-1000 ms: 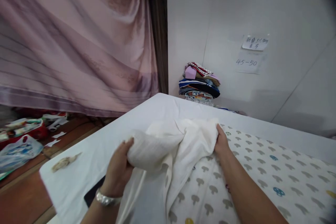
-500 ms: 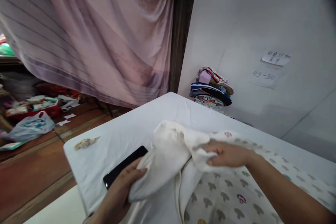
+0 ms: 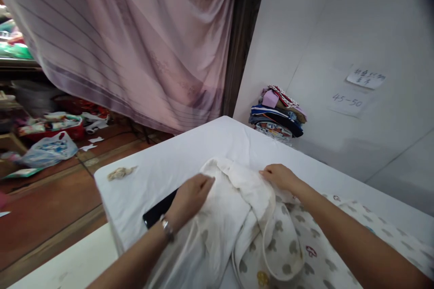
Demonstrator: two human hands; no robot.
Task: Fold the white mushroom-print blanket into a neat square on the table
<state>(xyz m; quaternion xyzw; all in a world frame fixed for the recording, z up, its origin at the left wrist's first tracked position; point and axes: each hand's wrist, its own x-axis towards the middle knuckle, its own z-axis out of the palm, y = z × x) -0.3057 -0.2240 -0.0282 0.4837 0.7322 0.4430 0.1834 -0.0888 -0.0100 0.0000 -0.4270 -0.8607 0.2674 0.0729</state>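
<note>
Since half a second ago, my left hand (image 3: 191,196) has moved farther up the cloth (image 3: 230,210), and my right hand (image 3: 280,176) out to its far edge. Both seem pinched on it, apart from each other. It lies on the table (image 3: 162,158), the printed side (image 3: 307,232) partly spread, the white side bunched, not yet flat. Newly turned up is a looped corner (image 3: 283,253).

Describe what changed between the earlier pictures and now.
The right hand moved left and the left hand forward, closing their gap; the white cloth between them bunched differently, and a curved mushroom-print flap appeared. The fabric stack and tan scrap stayed put.
</note>
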